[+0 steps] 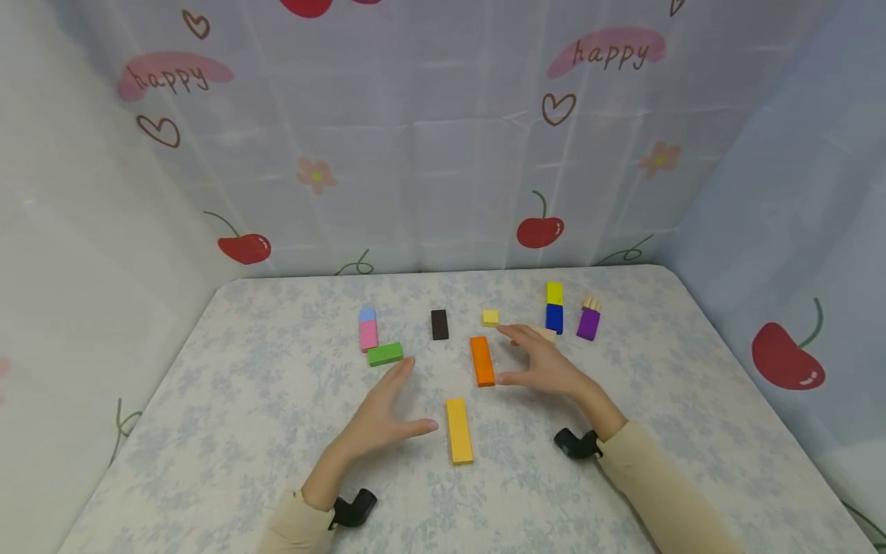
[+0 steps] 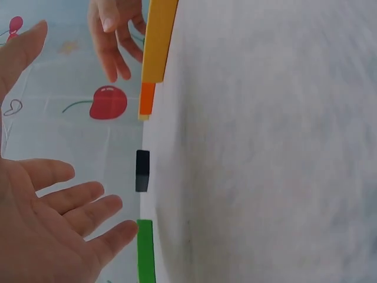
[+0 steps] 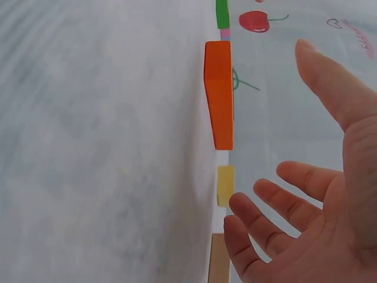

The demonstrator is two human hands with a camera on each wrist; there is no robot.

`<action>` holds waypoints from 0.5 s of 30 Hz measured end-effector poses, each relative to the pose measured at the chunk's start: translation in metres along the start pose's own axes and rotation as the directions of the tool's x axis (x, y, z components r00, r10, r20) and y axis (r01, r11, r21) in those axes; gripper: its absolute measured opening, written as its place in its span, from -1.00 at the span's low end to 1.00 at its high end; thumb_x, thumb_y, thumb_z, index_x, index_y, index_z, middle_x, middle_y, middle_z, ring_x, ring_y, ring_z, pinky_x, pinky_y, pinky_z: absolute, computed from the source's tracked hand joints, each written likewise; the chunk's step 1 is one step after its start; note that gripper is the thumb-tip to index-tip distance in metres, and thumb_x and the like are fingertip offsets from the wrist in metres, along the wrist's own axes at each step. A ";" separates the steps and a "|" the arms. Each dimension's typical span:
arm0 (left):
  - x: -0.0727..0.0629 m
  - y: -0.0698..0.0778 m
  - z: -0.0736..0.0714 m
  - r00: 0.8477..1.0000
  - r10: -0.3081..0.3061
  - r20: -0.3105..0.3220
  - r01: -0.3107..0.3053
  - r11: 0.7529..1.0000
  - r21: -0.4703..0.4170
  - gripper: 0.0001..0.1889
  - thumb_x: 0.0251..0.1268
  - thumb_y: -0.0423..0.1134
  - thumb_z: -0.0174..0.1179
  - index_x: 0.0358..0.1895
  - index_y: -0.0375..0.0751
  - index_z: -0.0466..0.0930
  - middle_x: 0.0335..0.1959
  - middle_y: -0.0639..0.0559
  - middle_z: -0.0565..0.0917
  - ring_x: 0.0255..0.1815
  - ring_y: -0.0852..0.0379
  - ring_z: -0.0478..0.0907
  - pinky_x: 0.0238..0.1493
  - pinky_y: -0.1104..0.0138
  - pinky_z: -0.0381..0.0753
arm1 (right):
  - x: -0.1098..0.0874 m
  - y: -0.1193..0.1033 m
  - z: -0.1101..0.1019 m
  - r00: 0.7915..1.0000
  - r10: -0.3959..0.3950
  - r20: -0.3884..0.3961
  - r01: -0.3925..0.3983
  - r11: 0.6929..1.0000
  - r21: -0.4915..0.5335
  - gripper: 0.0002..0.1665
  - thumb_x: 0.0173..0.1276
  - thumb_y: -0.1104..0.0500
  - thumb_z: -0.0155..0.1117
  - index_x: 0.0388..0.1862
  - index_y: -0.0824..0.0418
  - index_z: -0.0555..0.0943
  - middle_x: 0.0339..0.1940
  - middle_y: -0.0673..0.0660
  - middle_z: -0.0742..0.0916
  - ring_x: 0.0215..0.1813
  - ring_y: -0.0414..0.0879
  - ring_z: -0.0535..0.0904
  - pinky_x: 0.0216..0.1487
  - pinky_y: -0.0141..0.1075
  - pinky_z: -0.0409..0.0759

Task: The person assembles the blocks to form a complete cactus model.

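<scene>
My left hand [image 1: 379, 415] is open above the table, fingers extended and thumb spread, with nothing in it. Its fingertips are close to a green block [image 1: 385, 355], and its thumb points toward a long yellow-orange block [image 1: 459, 431]. On the other side my right hand [image 1: 543, 362] is spread, holding nothing. Between its thumb and fingers and an orange block [image 1: 482, 362] there is a narrow gap; a small pale yellow block [image 1: 490, 318] lies by its fingertips. A beige block [image 3: 219, 259] is partly hidden behind the right hand in the head view.
Toward the back lie a black block [image 1: 439, 325], a pink block [image 1: 368, 335] with a light blue one [image 1: 367, 314], and a yellow block [image 1: 554, 292] against a blue one [image 1: 554, 318]. A purple piece [image 1: 588, 323] with pale prongs lies at the right. Printed curtains surround the table [image 1: 228, 431].
</scene>
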State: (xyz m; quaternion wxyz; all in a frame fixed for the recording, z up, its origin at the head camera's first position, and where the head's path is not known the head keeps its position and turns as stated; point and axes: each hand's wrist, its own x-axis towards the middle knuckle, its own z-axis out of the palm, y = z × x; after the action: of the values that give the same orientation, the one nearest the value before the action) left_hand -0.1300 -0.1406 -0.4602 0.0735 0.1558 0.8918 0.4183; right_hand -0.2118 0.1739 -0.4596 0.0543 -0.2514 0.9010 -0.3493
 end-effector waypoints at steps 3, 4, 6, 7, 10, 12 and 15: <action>0.001 0.002 0.006 1.000 0.007 0.020 -0.007 1.000 -0.027 0.12 -0.02 0.15 0.47 0.57 -0.13 0.02 0.58 -0.09 0.09 0.58 -0.15 0.03 0.49 -0.15 0.08 | 0.004 0.001 0.002 1.000 0.011 0.017 -0.011 1.000 0.019 0.08 0.11 -0.17 0.50 0.51 0.19 0.25 0.43 0.22 0.41 0.26 0.14 0.46 0.27 0.11 0.48; 0.002 0.002 0.008 1.000 0.011 0.026 -0.010 0.999 -0.034 0.11 -0.02 0.14 0.47 0.56 -0.14 0.03 0.57 -0.10 0.11 0.57 -0.16 0.05 0.48 -0.16 0.09 | 0.005 0.002 0.003 1.000 0.015 0.023 -0.015 1.000 0.021 0.09 0.10 -0.18 0.50 0.51 0.18 0.25 0.43 0.22 0.41 0.27 0.14 0.46 0.27 0.11 0.48; 0.002 0.003 0.011 0.999 0.016 0.039 -0.014 0.999 -0.050 0.10 -0.03 0.12 0.48 0.56 -0.13 0.05 0.57 -0.12 0.12 0.56 -0.18 0.06 0.47 -0.17 0.10 | 0.007 0.002 0.005 0.999 0.020 0.035 -0.021 0.999 0.032 0.11 0.09 -0.19 0.51 0.52 0.18 0.24 0.43 0.23 0.41 0.27 0.14 0.46 0.27 0.10 0.48; 0.002 0.003 0.012 0.999 0.019 0.044 -0.016 0.998 -0.059 0.10 -0.04 0.11 0.49 0.56 -0.13 0.07 0.56 -0.14 0.13 0.56 -0.19 0.08 0.46 -0.18 0.11 | 0.008 0.003 0.006 0.999 0.019 0.040 -0.020 0.999 0.034 0.12 0.09 -0.19 0.51 0.52 0.19 0.24 0.43 0.23 0.41 0.27 0.13 0.46 0.27 0.09 0.49; 0.001 0.005 0.017 0.997 0.036 0.061 -0.031 0.996 -0.087 0.10 -0.07 0.10 0.51 0.55 -0.14 0.09 0.55 -0.16 0.14 0.54 -0.19 0.11 0.46 -0.17 0.14 | 0.012 0.004 0.008 0.998 0.020 0.061 -0.023 0.998 0.055 0.13 0.08 -0.17 0.52 0.53 0.19 0.22 0.43 0.24 0.41 0.27 0.13 0.47 0.25 0.07 0.51; 0.001 0.005 0.020 0.996 0.048 0.074 -0.040 0.994 -0.106 0.11 -0.08 0.09 0.52 0.54 -0.15 0.10 0.55 -0.18 0.15 0.53 -0.20 0.13 0.45 -0.17 0.15 | 0.014 0.004 0.009 0.997 0.022 0.070 -0.026 0.998 0.062 0.13 0.08 -0.15 0.53 0.53 0.19 0.21 0.42 0.24 0.42 0.26 0.12 0.49 0.23 0.04 0.52; 0.001 0.005 0.025 0.994 0.063 0.092 -0.052 0.992 -0.118 0.11 -0.11 0.08 0.53 0.54 -0.15 0.11 0.54 -0.17 0.17 0.52 -0.19 0.16 0.44 -0.16 0.18 | 0.017 0.002 0.010 0.997 0.023 0.080 -0.029 0.997 0.075 0.14 0.07 -0.12 0.56 0.53 0.21 0.21 0.42 0.26 0.43 0.23 0.11 0.49 0.20 0.03 0.54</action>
State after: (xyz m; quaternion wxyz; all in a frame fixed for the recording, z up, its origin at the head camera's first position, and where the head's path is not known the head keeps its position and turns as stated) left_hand -0.1240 -0.1196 -0.4724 0.1127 0.1966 0.8568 0.4632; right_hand -0.2246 0.1605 -0.4671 0.1042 -0.2512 0.8873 -0.3725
